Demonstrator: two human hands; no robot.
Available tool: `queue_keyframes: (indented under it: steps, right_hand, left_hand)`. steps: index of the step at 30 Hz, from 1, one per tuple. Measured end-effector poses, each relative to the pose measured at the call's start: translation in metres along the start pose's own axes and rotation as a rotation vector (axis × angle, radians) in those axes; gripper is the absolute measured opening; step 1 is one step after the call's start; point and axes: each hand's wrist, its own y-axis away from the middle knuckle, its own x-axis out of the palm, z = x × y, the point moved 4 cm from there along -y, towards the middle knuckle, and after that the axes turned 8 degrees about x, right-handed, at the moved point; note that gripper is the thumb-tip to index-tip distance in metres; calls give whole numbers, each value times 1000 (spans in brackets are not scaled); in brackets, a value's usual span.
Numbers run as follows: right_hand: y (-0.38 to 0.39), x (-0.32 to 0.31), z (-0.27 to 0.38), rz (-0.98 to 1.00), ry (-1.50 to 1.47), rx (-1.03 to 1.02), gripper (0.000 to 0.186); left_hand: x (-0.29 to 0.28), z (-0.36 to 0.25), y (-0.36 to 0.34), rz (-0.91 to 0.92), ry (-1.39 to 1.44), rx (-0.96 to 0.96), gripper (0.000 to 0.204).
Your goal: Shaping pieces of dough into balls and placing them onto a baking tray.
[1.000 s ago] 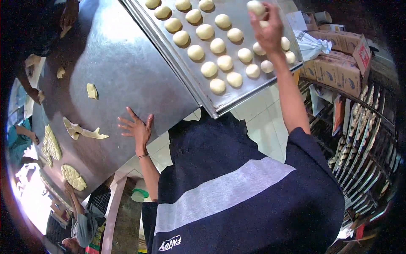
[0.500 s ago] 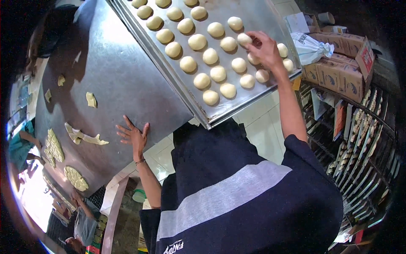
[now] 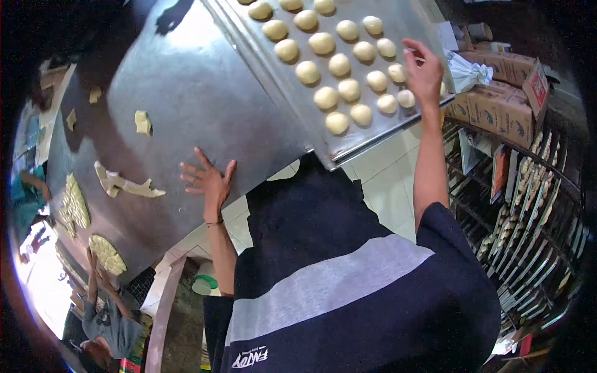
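Observation:
Rows of round pale dough balls [image 3: 339, 64] sit on a metal tray [image 3: 317, 140] at the upper right. My right hand [image 3: 426, 78] hovers over the tray's right side with its finger and thumb apart, and I see nothing held in it. One dough ball [image 3: 386, 47] lies just left of its fingertips; another ball [image 3: 397, 73] is beside the thumb. The hand hides part of the tray beyond it. My left hand [image 3: 208, 181] rests with fingers spread on the metal table [image 3: 193, 112], right of a ragged dough strip [image 3: 127, 183].
Dough scraps [image 3: 143, 122] and flattened dough pieces [image 3: 107, 254] lie on the table's left. Another person [image 3: 112, 323] reaches toward its near left edge. Cardboard boxes [image 3: 500, 112] and a rack of trays [image 3: 528, 211] stand at right. A white bag [image 3: 466, 71] lies against the boxes.
My right hand has let go of a dough ball, which stays on the tray, and has moved right. The view has shifted slightly. My left hand stays spread on the table.

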Motion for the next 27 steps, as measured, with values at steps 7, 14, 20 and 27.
queue_keyframes:
  steps: [7, 14, 20, 27]
  right_hand:
    - [146, 115, 132, 425, -87, -248, 22]
    - [315, 269, 283, 888, -110, -488, 22]
    - [415, 409, 373, 776, -136, -890, 37]
    - [480, 500, 444, 275, 121, -1028, 38]
  left_hand:
    - [-17, 32, 25, 45, -3, 315, 102]
    - [-69, 181, 60, -163, 442, 671, 47]
    - [-113, 325, 79, -550, 626, 210, 28]
    - [-157, 390, 24, -719, 789, 30, 23]
